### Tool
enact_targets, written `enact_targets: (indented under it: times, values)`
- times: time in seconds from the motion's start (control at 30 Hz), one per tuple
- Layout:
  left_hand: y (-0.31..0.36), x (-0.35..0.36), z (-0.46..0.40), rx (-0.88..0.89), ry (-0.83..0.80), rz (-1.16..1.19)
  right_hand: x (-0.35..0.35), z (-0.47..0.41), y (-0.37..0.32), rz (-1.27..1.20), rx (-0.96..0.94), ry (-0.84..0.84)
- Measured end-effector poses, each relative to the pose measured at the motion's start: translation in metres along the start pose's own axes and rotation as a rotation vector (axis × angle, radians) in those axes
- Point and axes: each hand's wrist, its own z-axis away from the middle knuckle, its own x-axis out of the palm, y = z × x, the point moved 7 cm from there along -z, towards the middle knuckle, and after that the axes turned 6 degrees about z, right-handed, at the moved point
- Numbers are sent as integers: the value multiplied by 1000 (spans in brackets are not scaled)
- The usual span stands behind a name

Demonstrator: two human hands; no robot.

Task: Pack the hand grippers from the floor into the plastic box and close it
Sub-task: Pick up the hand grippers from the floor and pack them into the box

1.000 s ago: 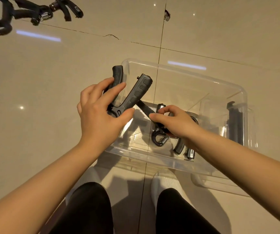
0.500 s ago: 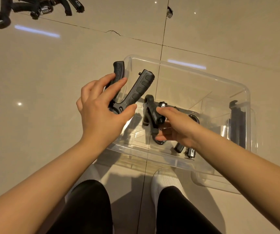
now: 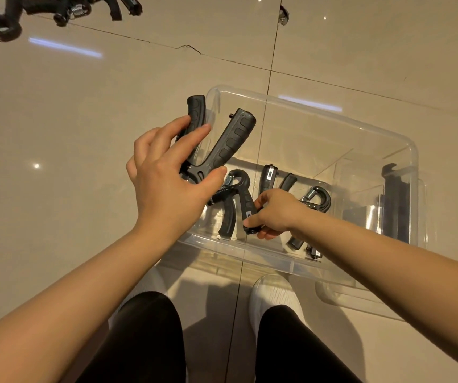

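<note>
Right hand (image 3: 273, 214), fingers still clenched on a hand gripper (image 3: 240, 200), now lower in the plastic box (image 3: 319, 111); left hand (image 3: 167, 183) still grasping another gripper (image 3: 222, 142).

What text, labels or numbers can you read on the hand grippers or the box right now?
No text is readable.
Hand gripper inside the plastic box, far row: small pale label or counter window, too small to read.
Hand gripper held by the right hand: pale mark by the fingers, partly covered, unreadable.
Hand gripper in the left hand: no print visible.

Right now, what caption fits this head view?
Left hand holds one hand gripper; right hand sets another into the plastic box.
</note>
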Motion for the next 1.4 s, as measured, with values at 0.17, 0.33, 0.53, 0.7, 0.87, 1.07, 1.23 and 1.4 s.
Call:
enact_targets:
  times: [0.17, 0.33, 0.53, 0.7, 0.87, 1.07, 1.23, 1.4]
  values:
    - [-2, 0, 0, -32, 1, -9, -4, -1, 5, -218, 71, -2]
    - [-2, -1, 0, -37, 5, -3, 2, 7, 8, -400, 76, 18]
    - [0, -1, 0, -33, 17, -12, 16, 2, -3, -6, 1, -41]
    - [-1, -1, 1, -36, 13, -14, -14, -11, -31, 868, -310, 186]
    - [0, -1, 0, -35, 9, -23, 0, -39, -34, 1263, -513, 202]
    - [0, -1, 0, -23, 11, -28, 13, -47, -31, 1344, -504, 292]
    - [0, 0, 1, -20, 15, -13, 13, -46, -27, 1361, -489, 301]
    - [0, -1, 1, -29, 29, -12, 2, -33, -32, 1251, -461, 193]
